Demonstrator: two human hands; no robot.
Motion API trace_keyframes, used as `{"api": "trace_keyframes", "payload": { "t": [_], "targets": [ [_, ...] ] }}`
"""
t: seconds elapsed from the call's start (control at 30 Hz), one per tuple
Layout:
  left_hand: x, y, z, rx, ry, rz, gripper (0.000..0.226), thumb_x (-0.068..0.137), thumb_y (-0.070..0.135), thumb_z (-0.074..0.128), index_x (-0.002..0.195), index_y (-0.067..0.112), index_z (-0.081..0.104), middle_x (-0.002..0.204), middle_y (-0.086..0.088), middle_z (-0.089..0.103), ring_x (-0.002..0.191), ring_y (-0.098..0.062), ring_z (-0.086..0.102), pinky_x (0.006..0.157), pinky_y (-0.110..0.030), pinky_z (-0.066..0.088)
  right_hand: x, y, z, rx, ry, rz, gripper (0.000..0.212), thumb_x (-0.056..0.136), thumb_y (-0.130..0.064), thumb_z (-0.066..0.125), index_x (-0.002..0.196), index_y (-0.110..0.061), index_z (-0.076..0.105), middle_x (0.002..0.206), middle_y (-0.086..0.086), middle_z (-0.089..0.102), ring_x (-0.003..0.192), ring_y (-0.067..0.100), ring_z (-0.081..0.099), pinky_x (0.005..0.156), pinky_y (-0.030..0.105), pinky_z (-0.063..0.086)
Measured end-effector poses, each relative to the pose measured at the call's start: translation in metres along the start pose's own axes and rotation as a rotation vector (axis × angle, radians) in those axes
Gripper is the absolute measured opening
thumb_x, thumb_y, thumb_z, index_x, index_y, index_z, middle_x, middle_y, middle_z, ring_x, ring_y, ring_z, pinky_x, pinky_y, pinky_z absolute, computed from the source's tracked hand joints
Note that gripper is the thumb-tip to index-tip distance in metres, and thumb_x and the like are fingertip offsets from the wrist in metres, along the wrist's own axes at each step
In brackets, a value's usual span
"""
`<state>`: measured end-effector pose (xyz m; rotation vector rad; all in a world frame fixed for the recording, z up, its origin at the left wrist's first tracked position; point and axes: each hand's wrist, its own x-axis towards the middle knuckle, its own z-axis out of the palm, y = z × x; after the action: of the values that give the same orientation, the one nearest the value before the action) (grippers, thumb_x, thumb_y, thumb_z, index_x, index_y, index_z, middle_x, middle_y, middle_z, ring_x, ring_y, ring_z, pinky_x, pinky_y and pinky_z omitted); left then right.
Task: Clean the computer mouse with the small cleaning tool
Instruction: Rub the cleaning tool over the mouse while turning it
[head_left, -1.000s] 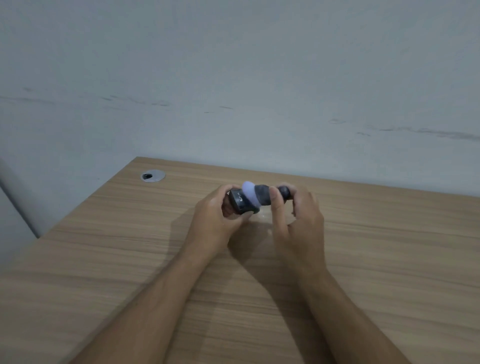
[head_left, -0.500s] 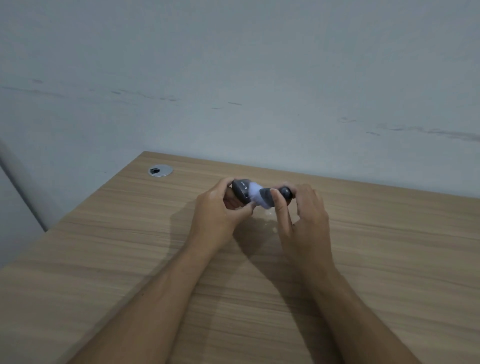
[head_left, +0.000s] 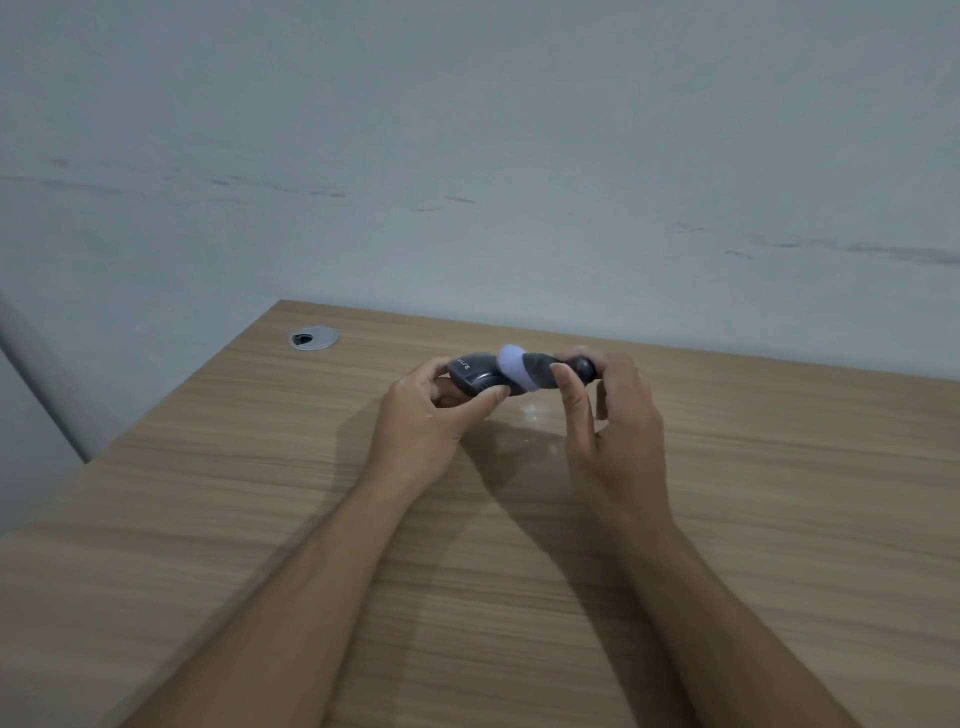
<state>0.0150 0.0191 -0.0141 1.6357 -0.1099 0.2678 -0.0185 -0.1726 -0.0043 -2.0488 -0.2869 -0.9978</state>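
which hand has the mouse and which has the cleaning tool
The left hand holds the dark mouse; the right hand holds the cleaning tool, its pale lilac tip pressed against the mouse.

Two bare forearms, no sleeves visible

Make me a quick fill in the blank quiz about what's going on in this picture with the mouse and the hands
1. The left hand holds the dark computer ____.
2. The right hand holds the cleaning tool, whose pale tip touches the ____.
3. Both hands are raised above a ____ desk.
4. A round metal grommet sits in the desk's far ____ corner.

Answers: mouse; mouse; wooden; left
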Motion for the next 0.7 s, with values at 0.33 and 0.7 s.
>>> {"api": "trace_keyframes", "payload": {
  "t": [0.33,0.7],
  "targets": [
    [0.000,-0.005,-0.001,-0.144,-0.022,-0.063,0.030,0.090,0.021,0.092,0.118,0.019,0.082,0.105,-0.003,0.089,0.106,-0.023,0.084,0.105,-0.047,0.062,0.000,0.006,-0.002,0.006,0.051,0.111,0.018,0.109,-0.033,0.064,0.116,-0.020,0.073,0.104,-0.009,0.070,0.089,0.010,0.058,0.084,0.025,0.047],
    [-0.003,-0.004,-0.006,-0.059,-0.058,-0.035,0.028,0.092,0.019,0.090,0.118,0.021,0.080,0.102,0.002,0.089,0.091,-0.007,0.082,0.082,-0.017,0.059,-0.001,0.013,0.001,0.012,0.048,0.235,0.019,0.109,-0.037,0.062,0.111,-0.021,0.073,0.101,-0.010,0.069,0.091,0.013,0.059,0.087,0.035,0.050]
  ]
}}
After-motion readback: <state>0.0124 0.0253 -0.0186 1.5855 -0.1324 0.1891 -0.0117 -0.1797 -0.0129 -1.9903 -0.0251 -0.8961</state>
